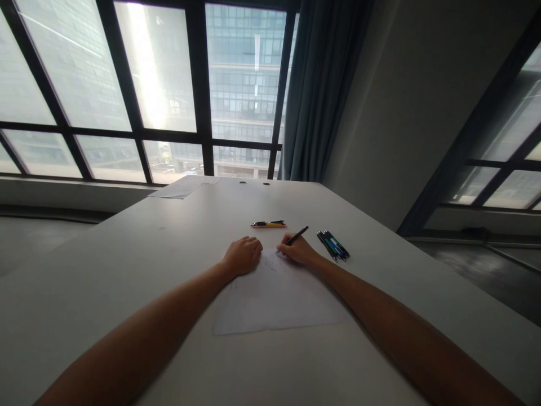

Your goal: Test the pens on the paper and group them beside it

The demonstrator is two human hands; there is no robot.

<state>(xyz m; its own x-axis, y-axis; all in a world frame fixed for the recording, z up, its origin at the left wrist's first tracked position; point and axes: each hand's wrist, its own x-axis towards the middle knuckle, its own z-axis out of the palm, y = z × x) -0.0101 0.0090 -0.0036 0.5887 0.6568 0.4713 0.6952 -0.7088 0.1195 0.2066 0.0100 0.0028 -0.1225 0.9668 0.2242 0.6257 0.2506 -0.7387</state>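
Flat white paper point(279, 299) | right hand point(298, 251) grips slim black pen point(297, 235)

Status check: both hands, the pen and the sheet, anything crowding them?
Right hand grips black pen, tip on paper sheet. Left hand rests on sheet's top edge. Pen bundle to the right, pens beyond, both apart.
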